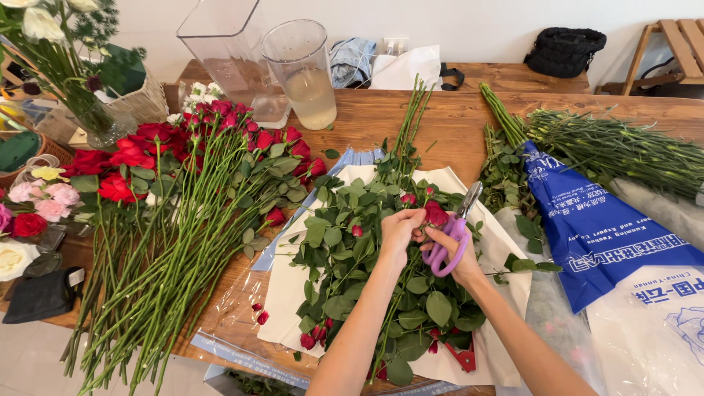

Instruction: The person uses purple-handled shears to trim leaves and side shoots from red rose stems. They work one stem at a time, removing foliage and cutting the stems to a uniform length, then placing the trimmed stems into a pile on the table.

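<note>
Rose (435, 213) is sitting on the paper (506, 249), w/ left hand (400, 229) pinching it just below the bud & right hand (456, 253) gripping purple scissors (451, 235) beside it. Left of paper: big pile of roses (183, 191) lying stripped; leafy stems (352, 271) on paper prob. still waiting.

A single head-worn camera is looking steeply down and forward over the wooden table (440, 125), sitting close above the person's forearms, which are entering from the bottom edge; it is facing the far white wall, taking in the whole tabletop width
</note>
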